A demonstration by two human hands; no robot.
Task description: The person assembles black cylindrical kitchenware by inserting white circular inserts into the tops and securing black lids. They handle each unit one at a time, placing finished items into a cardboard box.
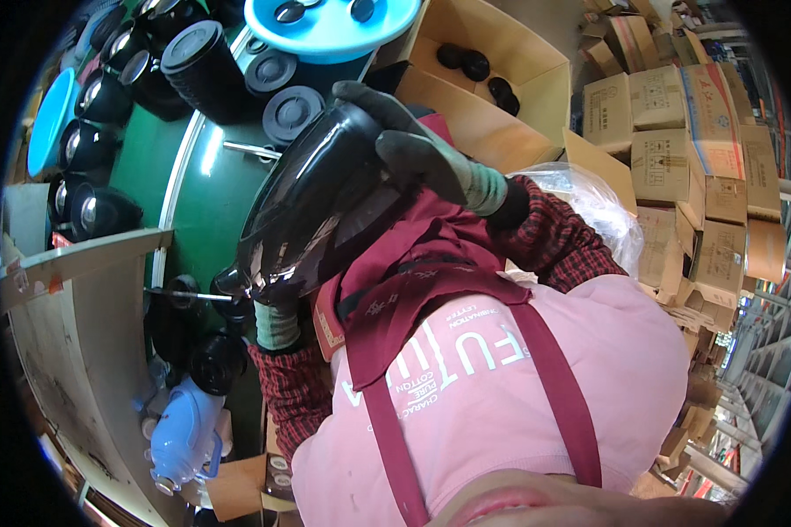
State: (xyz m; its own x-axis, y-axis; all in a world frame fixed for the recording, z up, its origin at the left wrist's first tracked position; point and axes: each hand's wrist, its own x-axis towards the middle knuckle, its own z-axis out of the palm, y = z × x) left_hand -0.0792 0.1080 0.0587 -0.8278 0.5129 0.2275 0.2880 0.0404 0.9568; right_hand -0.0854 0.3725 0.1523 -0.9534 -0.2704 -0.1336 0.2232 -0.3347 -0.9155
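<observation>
A glossy black jug body lies tilted in front of me, its spout end low on the left and its wide end up on the right. My right hand, in a dark-palmed glove with a green cuff, grips the wide end, with the thumb apart from the fingers. At the spout end, my left hand holds the jug from below. Only its pale green glove cuff and part of the back show; the jug hides the fingers. Round black lids lie on the green bench just beyond the jug.
Stacked black lids and several black jug bodies stand at the left. A light blue basin sits at the back. An open carton holds black parts. Cardboard boxes pile up right. A blue jug is lower left.
</observation>
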